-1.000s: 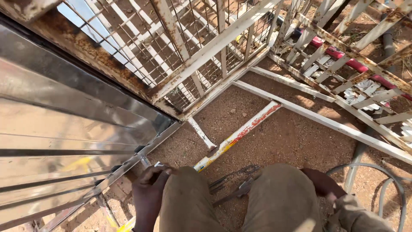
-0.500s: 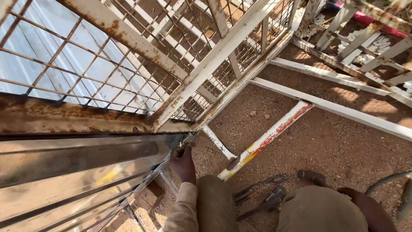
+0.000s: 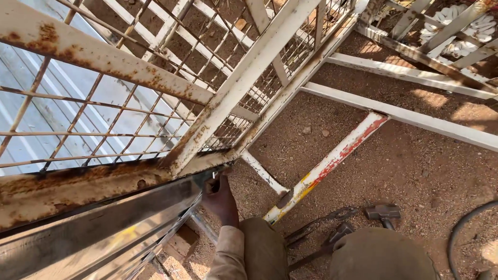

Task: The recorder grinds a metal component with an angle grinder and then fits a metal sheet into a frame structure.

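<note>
The work area is bare reddish dirt ground (image 3: 415, 166) in an open yard, crowded with welded white-painted steel frames. The left hand (image 3: 220, 199) is raised to the lower corner of a rusty frame (image 3: 104, 181), where it meets a shiny corrugated sheet (image 3: 93, 238); the fingers are curled at the sheet's upper edge, but whether they clamp on it or on a small part cannot be told. The right hand is out of view. The sheet lies against the frame's rusted bottom rail, beneath the mesh panel (image 3: 104, 124). No fastener or weld bead is discernible at the corner, so the joint appears to be at the fitting stage. Just right of the hand, a red-and-yellow painted bar (image 3: 332, 161) lies on the ground. Near the knees rest tongs (image 3: 316, 233) and a hammer (image 3: 384, 212), both untouched.
</note>
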